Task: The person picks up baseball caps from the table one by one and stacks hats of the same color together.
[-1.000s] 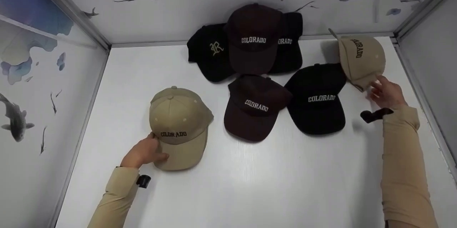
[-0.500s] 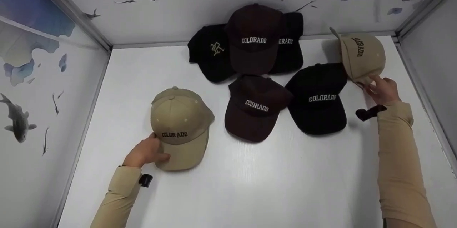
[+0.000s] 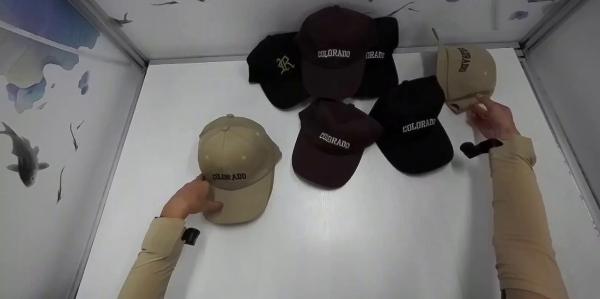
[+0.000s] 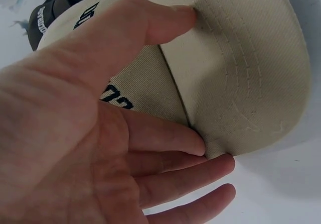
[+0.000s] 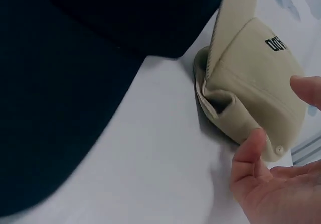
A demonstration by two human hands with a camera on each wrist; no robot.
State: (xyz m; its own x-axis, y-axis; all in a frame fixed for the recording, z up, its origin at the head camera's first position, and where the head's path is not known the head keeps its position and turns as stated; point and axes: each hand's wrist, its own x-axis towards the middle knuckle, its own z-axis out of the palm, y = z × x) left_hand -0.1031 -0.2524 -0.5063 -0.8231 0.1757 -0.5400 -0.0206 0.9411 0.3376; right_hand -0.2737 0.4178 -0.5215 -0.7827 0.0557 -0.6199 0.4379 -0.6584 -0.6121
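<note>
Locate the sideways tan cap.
In the head view, the sideways tan cap is at the back right, between the right hand and the back wall, beside a black cap.

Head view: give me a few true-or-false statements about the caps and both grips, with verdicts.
1. The thumb of the left grip lies on the brim of the left tan cap. True.
2. The R cap is maroon. False: the R cap is black.
3. The right grip touches the front black cap. False: the right grip touches the right tan cap.
4. The front maroon cap lies beside the front black cap. True.
</note>
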